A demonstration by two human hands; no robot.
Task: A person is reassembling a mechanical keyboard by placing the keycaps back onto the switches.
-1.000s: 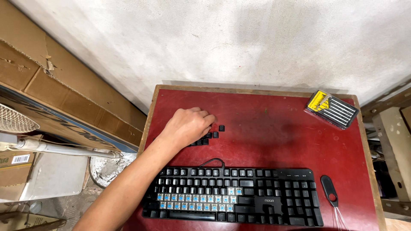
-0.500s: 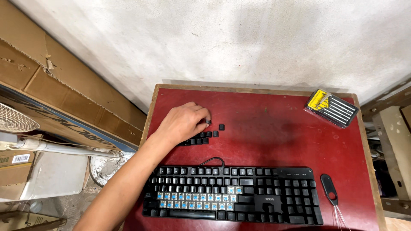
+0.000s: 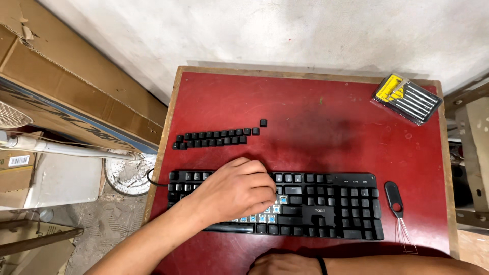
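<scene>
Head view looks straight down on a red worktop (image 3: 316, 127) pushed against a pale wall. Lying along its near edge is a black keyboard (image 3: 326, 203), with several caps missing in its left-middle part, where blue switch stems show. On that bare patch rests the left hand (image 3: 237, 191), knuckles up, fingers (image 3: 265, 196) curled together and pressed down onto the keyboard; whether they pinch a cap cannot be told, since the hand hides its own tips. At the bottom edge of the picture the right hand (image 3: 285, 265) shows only in part, with a dark band at the wrist, resting near the front of the keyboard; its fingers are out of sight. Farther back on the worktop, well apart from the hands, a row of loose black keycaps (image 3: 216, 137) lies in a slanted line. Just right of the keyboard lies a black keycap puller (image 3: 395, 201) with thin wire prongs. A yellow-and-black screwdriver set (image 3: 407, 98) sits at the far right corner. Cardboard boxes (image 3: 61, 86) stand to the left.
</scene>
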